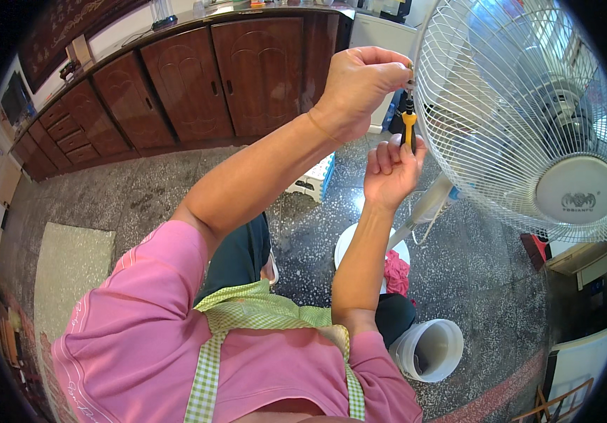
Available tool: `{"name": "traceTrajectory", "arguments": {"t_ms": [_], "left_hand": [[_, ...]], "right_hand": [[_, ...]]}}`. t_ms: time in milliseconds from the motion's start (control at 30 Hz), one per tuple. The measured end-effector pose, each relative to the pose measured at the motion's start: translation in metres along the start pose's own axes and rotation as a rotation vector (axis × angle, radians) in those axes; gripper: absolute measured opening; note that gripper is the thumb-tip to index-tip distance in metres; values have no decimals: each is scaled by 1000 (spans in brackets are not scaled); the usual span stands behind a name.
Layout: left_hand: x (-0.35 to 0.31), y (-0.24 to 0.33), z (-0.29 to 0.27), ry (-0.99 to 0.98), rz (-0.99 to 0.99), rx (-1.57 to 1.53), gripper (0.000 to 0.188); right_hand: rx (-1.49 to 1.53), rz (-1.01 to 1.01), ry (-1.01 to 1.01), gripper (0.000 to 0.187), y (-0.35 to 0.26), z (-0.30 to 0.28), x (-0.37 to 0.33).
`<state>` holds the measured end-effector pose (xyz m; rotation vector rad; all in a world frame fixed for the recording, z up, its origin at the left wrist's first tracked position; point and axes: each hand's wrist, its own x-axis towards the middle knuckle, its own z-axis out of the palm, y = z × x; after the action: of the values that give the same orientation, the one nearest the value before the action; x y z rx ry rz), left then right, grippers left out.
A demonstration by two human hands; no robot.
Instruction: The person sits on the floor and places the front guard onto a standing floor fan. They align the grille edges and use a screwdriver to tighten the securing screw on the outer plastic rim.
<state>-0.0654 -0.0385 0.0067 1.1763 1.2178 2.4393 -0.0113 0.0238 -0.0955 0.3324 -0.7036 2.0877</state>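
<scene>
A standing fan with a white wire guard rises at the right. My left hand is raised at the left rim of the guard, thumb and fingers pinched together. What they pinch there is too small to make out. Just below, my right hand has its fingers closed round the lower end of a yellow and black screwdriver. The screwdriver stands upright, its tip pointing up to the rim beside my left fingertips. Whether the tip touches a screw cannot be seen.
The fan's pole goes down to a round white base, with a pink cloth on it. A white bucket stands near my right knee. A small white stool sits beyond my arms. Dark wooden cabinets line the far wall.
</scene>
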Motion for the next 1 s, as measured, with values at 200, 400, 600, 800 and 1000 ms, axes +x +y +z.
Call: {"name": "traceTrajectory", "arguments": {"t_ms": [200,400,600,800,1000], "left_hand": [[-2,0,3,46,-9,-68,14],[1,-2,-4,-39,28,-49,15],[2,-4,-6,-45,6,-62,15],[4,-4,-7,-32,-39,-101,16],[4,-4,-9,-56,-26,-115,15]], "right_hand": [[-141,50,54,41,4,-16,8],[-74,20,61,38,2,-9,0],[-152,-76,30,21,12,-12,-1],[-158,-17,45,31,11,-15,3],[-150,-28,-102,23,8,-16,-1]]}}
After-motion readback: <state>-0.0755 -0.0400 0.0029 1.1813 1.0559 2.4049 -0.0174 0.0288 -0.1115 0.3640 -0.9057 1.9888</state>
